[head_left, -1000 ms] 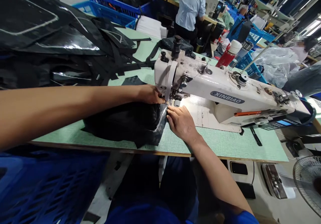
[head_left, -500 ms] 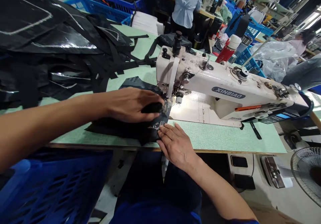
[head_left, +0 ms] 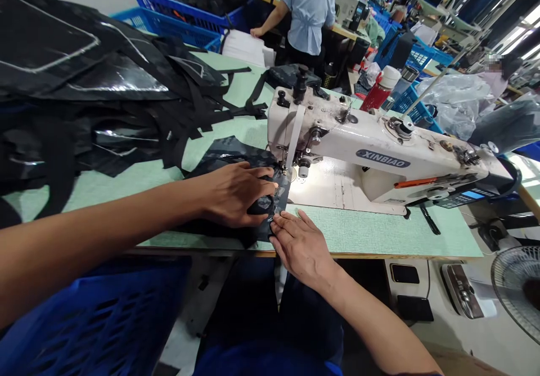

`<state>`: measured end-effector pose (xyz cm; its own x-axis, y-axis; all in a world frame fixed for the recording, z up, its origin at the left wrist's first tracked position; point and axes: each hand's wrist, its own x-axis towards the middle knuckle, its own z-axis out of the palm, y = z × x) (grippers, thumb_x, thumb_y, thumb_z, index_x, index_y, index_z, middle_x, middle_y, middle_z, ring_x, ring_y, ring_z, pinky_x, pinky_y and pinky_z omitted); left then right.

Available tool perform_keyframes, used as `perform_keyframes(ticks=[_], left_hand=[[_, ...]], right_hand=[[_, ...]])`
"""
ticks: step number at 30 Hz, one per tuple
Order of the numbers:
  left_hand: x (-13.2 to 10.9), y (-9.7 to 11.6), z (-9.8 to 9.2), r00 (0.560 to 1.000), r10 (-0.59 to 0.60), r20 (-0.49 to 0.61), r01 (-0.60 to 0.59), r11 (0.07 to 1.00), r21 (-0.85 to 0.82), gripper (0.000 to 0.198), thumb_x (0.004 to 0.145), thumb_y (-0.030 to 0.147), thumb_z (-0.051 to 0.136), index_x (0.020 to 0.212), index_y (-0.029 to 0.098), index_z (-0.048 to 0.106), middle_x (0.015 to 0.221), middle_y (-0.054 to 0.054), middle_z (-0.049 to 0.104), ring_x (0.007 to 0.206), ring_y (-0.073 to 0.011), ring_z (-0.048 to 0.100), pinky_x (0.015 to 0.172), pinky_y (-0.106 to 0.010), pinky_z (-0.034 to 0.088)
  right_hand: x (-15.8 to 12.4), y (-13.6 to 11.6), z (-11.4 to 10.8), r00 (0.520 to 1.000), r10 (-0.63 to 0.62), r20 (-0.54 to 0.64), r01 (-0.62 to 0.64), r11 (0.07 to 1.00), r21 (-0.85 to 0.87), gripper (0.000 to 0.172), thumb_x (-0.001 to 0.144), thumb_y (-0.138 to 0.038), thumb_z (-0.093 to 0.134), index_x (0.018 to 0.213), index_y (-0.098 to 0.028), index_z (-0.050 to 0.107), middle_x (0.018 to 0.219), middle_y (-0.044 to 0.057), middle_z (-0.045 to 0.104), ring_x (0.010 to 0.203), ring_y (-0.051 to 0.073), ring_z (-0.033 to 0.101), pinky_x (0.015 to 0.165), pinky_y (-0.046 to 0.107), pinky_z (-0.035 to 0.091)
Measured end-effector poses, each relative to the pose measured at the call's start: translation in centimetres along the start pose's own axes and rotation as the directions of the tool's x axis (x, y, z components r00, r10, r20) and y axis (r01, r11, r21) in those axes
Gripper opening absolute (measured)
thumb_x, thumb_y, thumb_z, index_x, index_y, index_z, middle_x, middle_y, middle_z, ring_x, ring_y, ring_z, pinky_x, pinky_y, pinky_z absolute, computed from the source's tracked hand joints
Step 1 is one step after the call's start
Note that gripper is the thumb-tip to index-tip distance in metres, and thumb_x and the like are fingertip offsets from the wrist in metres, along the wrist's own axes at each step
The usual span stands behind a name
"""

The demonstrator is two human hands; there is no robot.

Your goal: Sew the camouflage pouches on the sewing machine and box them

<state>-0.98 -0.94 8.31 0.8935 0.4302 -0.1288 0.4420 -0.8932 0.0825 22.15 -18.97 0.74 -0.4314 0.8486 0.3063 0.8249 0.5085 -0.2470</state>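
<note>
A white sewing machine [head_left: 379,154] stands on a green table [head_left: 371,232]. A black fabric piece [head_left: 230,154] lies under its needle at the machine's left end. My left hand [head_left: 234,193] rests on this fabric just left of the needle, fingers curled around a dark fold of it. My right hand [head_left: 301,244] lies at the table's front edge, its fingertips pinching the fabric's near corner.
A large heap of black fabric and straps [head_left: 84,89] covers the table's left and back. Blue crates [head_left: 177,19] stand behind it and one blue crate [head_left: 84,320] is by my left knee. A person in a light shirt [head_left: 307,10] works beyond. A fan [head_left: 517,297] sits at floor right.
Both hands drew back from the needle toward the table's front edge. My left hand came down onto the fabric and gripped a fold; the fabric shifted toward me.
</note>
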Motion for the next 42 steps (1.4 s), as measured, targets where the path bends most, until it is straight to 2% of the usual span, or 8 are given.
perform_keyframes(ticks=[14,19,24,26,29,37,39,42], left_hand=[[2.3,-1.5,-1.2,0.998,0.011,-0.062,-0.008,0.999,0.045,0.041,0.108,0.052,0.068,0.130,0.020,0.082,0.122,-0.014,0.086,0.126,-0.0353,0.080,0.102,-0.043,0.056],[1.6,-3.5,-0.2,0.992,-0.001,-0.127,-0.009,0.997,-0.080,0.044,0.111,0.051,0.068,0.143,0.024,0.084,0.140,-0.013,0.086,0.126,-0.0330,0.081,0.110,-0.041,0.060],[1.0,-4.5,-0.3,0.988,0.071,-0.137,-0.103,0.964,-0.245,0.049,0.123,0.050,0.055,0.155,0.022,0.081,0.152,-0.012,0.083,0.128,-0.0281,0.081,0.123,-0.039,0.058],[1.0,-4.3,-0.7,0.986,0.066,-0.154,-0.108,0.955,-0.276,0.049,0.125,0.048,0.053,0.155,0.019,0.080,0.155,-0.014,0.082,0.133,-0.0278,0.079,0.127,-0.039,0.056],[0.8,-4.1,-1.2,0.984,0.098,-0.150,-0.140,0.943,-0.302,0.051,0.127,0.047,0.054,0.160,0.016,0.077,0.161,-0.016,0.080,0.140,-0.0271,0.077,0.131,-0.040,0.054],[0.0,-5.4,1.8,0.991,0.039,-0.132,-0.066,0.976,-0.206,0.070,0.099,0.063,0.098,0.158,0.028,0.083,0.168,-0.017,0.077,0.163,-0.0410,0.067,0.127,-0.049,0.056],[0.0,-5.3,3.0,0.984,0.036,-0.176,-0.075,0.973,-0.219,0.055,0.104,0.058,0.095,0.149,0.027,0.087,0.159,-0.014,0.083,0.160,-0.0382,0.071,0.123,-0.048,0.056],[0.1,-4.9,3.8,0.972,0.068,-0.224,-0.118,0.969,-0.216,0.042,0.109,0.053,0.090,0.143,0.027,0.088,0.146,-0.008,0.091,0.162,-0.0359,0.069,0.124,-0.049,0.053]], right_hand=[[2.6,2.8,0.0,0.994,0.096,0.044,-0.098,0.995,0.027,0.033,0.127,-0.028,0.065,0.153,-0.021,0.085,0.165,0.014,0.084,0.161,0.028,0.076,0.146,0.053,0.053],[2.5,2.2,-0.1,0.968,0.246,-0.048,-0.221,0.927,0.303,0.026,0.124,-0.033,0.068,0.137,-0.026,0.090,0.157,0.012,0.088,0.154,0.029,0.081,0.142,0.053,0.059],[3.6,0.1,0.6,0.742,0.662,0.101,-0.342,0.244,0.908,0.044,0.120,-0.067,0.070,0.119,-0.025,0.084,0.148,0.016,0.089,0.129,0.030,0.091,0.103,0.044,0.080],[4.6,-0.8,1.3,0.736,0.631,0.244,-0.281,-0.043,0.959,0.051,0.112,-0.075,0.079,0.116,-0.025,0.079,0.140,0.017,0.090,0.133,0.034,0.090,0.107,0.048,0.080],[6.1,-1.4,2.3,0.767,0.571,0.293,-0.204,-0.216,0.955,0.054,0.111,-0.080,0.073,0.110,-0.026,0.073,0.130,0.019,0.091,0.138,0.037,0.088,0.118,0.059,0.076],[4.7,-1.0,1.3,0.771,0.544,0.330,-0.262,-0.201,0.944,0.059,0.118,-0.082,0.058,0.111,-0.026,0.072,0.129,0.020,0.092,0.134,0.037,0.090,0.116,0.061,0.077],[3.2,-0.6,0.3,0.775,0.561,0.289,-0.340,-0.014,0.940,0.051,0.117,-0.075,0.070,0.118,-0.024,0.077,0.128,0.017,0.092,0.127,0.034,0.092,0.109,0.054,0.079],[1.6,0.3,-0.5,0.821,0.570,0.031,-0.408,0.548,0.730,0.030,0.120,-0.052,0.074,0.126,-0.025,0.085,0.138,0.015,0.091,0.127,0.031,0.090,0.111,0.048,0.077]])
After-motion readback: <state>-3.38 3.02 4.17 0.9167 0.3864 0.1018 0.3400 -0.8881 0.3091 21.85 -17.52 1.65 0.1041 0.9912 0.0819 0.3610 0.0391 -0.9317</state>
